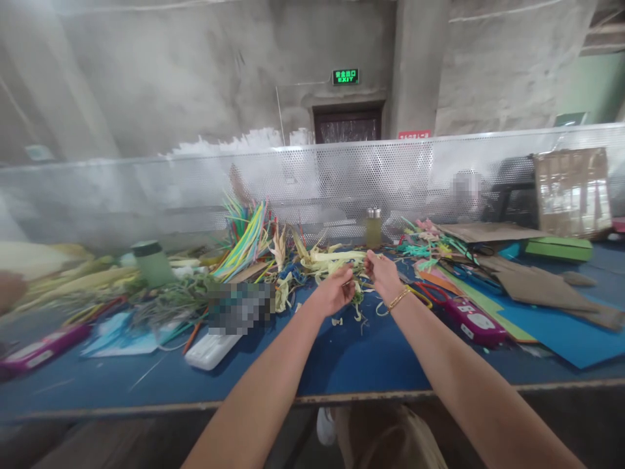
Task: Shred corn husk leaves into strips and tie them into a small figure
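Observation:
At the middle of the table, my left hand (336, 291) has its fingers curled together in front of a heap of pale husk-like strips (319, 266). Whatever it may hold is too small to make out. My right hand (383, 273), with a gold bracelet (399, 298) at the wrist, is closed in a pinch a little farther right. A long pale yellow strip (342, 256) reaches up to its fingertips, but I cannot tell if it is gripped. Small scraps (336, 322) lie below the hands on the blue tabletop (361, 365).
Left are colored pipe-like stems (247, 244), a green-lidded jar (152, 264), a white case (215, 348) and a purple device (46, 345). A second purple device (476, 322), blue sheets (571, 332) and cardboard (551, 286) lie right. A bottle (374, 228) stands before the perforated metal screen (293, 182). Another person's hand (10, 286) shows far left.

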### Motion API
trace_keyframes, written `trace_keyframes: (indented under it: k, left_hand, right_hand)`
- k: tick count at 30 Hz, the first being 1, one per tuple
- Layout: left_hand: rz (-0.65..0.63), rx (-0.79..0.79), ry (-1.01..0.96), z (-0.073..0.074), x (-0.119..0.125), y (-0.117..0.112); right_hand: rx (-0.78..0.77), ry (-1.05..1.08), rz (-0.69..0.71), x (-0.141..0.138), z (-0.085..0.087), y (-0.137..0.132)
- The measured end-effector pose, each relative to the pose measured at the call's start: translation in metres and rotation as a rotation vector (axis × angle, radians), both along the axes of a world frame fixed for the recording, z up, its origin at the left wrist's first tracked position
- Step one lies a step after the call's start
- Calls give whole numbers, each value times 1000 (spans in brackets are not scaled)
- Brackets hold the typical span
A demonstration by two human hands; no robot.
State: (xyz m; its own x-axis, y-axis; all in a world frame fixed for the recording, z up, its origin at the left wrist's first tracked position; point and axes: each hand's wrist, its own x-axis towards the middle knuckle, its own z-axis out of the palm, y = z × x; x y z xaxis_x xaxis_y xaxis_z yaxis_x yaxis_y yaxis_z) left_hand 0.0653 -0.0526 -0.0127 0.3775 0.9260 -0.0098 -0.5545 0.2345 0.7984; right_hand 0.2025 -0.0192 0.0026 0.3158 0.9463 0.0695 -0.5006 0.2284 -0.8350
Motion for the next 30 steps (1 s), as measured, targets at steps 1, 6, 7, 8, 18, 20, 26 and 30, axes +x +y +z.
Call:
trace_keyframes:
  k: [1,6,7,8,18,20,26,30]
  left_hand:
    - [24,31,29,-2,2,0]
    - [213,163,181,-6,5,4]
    - [243,181,180,-7,5,5]
    - [268,194,160,-6,4,6]
    - [332,179,-121,3,-2,11]
    - [345,163,-133,4,-6,13]
    - [416,165,3,5,-19,17]
    - [440,158,143,6,-25,18]
  right_hand:
    - [15,-14,9,-6,-1,-2]
    - [66,-190,35,-25,-7,-12]
    - [71,-218,39,-27,-8,-13]
    - [78,-238,43,-29,-9,-14]
    - [91,-276,90,-40,-13,-25]
    - [93,-303,98,-42,-14,-25]
    - [57,-563,191,-37,-12,-27]
    - [12,-676,312,-19,1,-30]
